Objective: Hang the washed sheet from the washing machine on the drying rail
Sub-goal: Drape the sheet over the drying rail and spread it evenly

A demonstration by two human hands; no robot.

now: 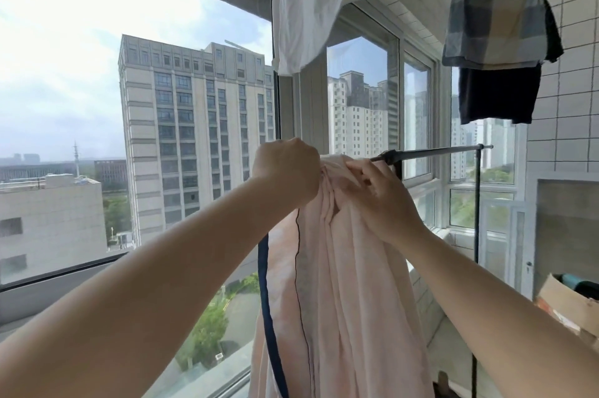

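Note:
A pale pink sheet with a dark blue edge hangs bunched over the near end of a dark metal drying rail, falling in long folds to the bottom of the view. My left hand is fisted round the gathered top of the sheet at the rail's left end. My right hand lies on the cloth just right of it, fingers curled and pinching the folds at the rail. The rail runs bare to the right as far as its upright post.
Large windows fill the left and middle, with a sill along the bottom left. A white cloth hangs overhead. Plaid and dark garments hang at the upper right by a tiled wall. A cardboard box sits at the lower right.

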